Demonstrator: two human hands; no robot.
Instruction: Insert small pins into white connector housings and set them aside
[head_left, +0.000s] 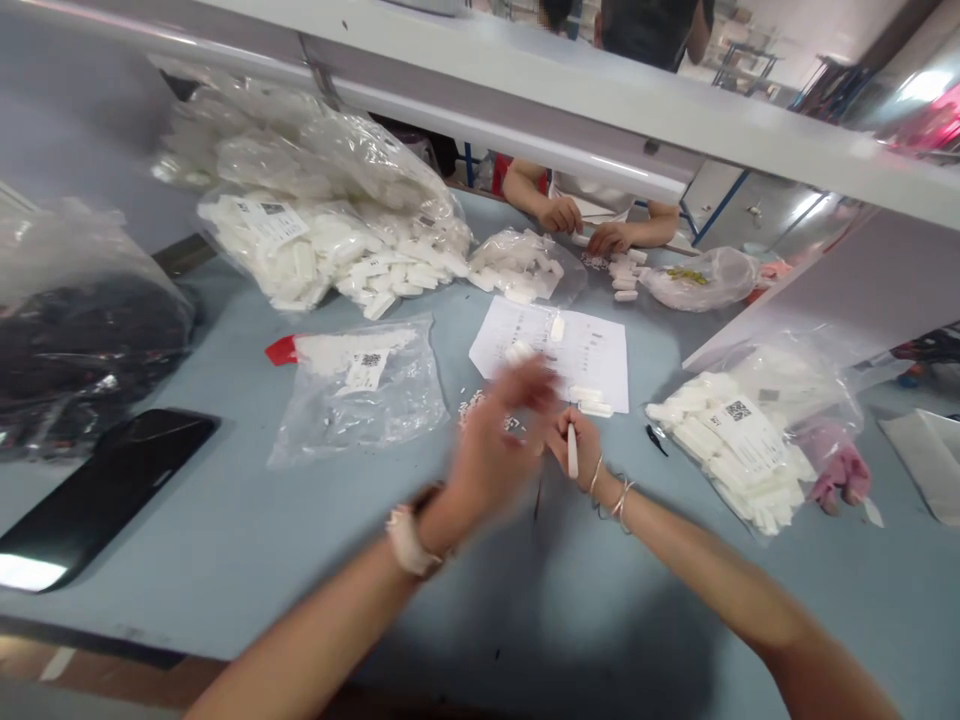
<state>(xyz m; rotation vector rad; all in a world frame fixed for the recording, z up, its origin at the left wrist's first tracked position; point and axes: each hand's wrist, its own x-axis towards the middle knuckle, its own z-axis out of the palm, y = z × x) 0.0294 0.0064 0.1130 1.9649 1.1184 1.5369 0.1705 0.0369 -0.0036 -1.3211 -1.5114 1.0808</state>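
My right hand (581, 445) is closed around a slim white plastic piece (573, 452), which stands up between its fingers. My left hand (499, 435), with a pale band on its wrist, is smeared by motion just left of it, so its fingers cannot be made out. Beside and partly behind the left hand lies a scatter of tiny white parts (471, 408). Beyond both hands is a printed sheet (604, 350) with several white plastic pieces (591, 402) on it. A thin dark stick-like thing (538, 498) lies below the hands.
Clear bags of white pieces stand at the back left (292, 250) and at right (739, 430). A flat plastic bag (360, 390) and a black panel (112, 490) lie to the left. Across the table, another person's hands (607, 238) handle white pieces below a shelf (480, 70).
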